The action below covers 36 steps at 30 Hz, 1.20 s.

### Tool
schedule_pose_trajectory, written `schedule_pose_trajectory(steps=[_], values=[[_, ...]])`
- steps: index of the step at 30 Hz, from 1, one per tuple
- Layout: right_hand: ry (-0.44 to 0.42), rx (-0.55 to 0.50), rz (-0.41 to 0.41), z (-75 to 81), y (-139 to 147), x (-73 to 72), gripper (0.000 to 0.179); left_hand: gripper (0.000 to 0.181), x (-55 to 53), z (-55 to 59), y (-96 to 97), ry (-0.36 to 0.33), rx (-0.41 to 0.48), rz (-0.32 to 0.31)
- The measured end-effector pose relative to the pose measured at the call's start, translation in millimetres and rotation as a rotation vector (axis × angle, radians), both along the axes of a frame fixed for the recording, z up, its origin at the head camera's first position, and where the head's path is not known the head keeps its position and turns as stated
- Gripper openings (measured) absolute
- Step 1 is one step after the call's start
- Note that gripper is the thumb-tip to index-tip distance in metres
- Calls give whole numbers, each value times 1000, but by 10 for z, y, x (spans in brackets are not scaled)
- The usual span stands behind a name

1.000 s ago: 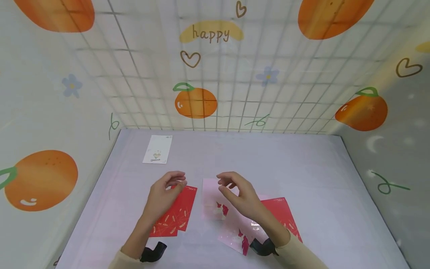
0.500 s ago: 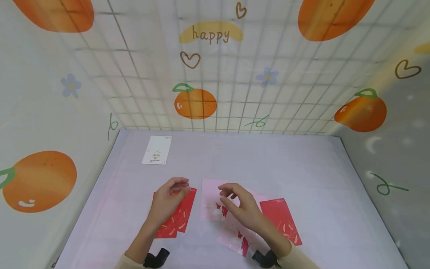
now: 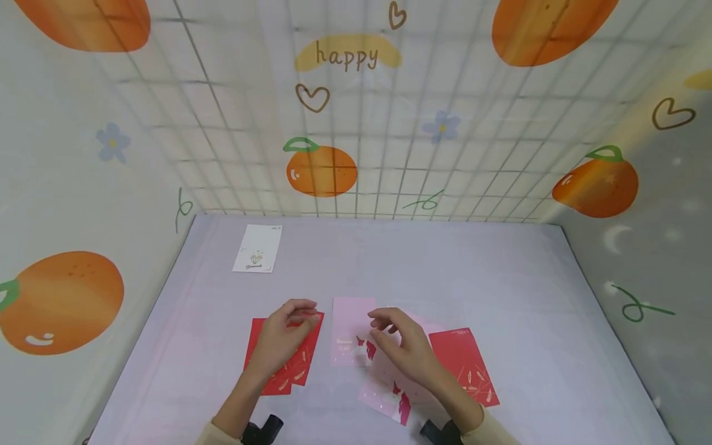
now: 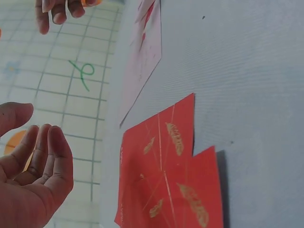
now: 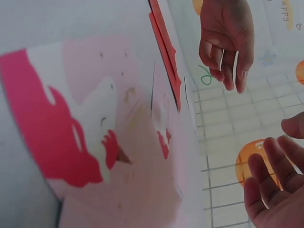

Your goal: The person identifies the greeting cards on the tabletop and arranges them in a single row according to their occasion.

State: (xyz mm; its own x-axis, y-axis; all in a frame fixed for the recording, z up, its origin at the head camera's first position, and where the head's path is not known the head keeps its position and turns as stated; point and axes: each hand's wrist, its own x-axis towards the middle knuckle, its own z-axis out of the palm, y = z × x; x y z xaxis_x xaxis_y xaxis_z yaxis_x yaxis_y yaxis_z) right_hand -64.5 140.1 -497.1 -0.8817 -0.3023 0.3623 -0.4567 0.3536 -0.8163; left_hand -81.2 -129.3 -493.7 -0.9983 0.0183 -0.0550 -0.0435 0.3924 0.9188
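Note:
My left hand (image 3: 286,337) hovers over two overlapping red cards (image 3: 302,361) with gold leaf-like prints. Its fingers are loosely bent and hold nothing; the left wrist view shows a gap between thumb and fingertips. Above the pink cards (image 3: 349,327) floats my right hand (image 3: 408,346), also loosely curled around nothing. These pink cards overlap and carry a white and dark-pink picture (image 5: 90,133), seen large in the right wrist view. Just right of the right forearm lies another red card (image 3: 458,349), partly hidden by the arm.
A white card (image 3: 258,248) with a small gold diamond drawing lies at the back left of the pale table (image 3: 500,278). A grid behind a printed curtain (image 3: 389,136) stands along the back edge, with curtain walls at both sides. Black wrist mounts (image 3: 264,429) sit under the forearms.
Both hands have sunk a little toward the near edge and drifted slightly right in the head view. The cards have stayed in place on the table.

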Motion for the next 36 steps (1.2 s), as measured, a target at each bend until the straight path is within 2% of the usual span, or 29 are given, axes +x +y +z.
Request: schedule_pose_trajectory(steps=[10,20,27,36], values=[[-53,-5,-37,-45,28,-55,37,32,-32,-27,14,-6,-16,-24],[-78,22,-34,-80,62,-158,36,32,-84,-54,15,-16,-38,-39],[-80,106,-24,-127,117,-284,42,34,-199,-129,42,-32,-84,-68],[-178,164,-72,-235,144,-478,42,41,-372,-240,62,-52,-124,-137]])
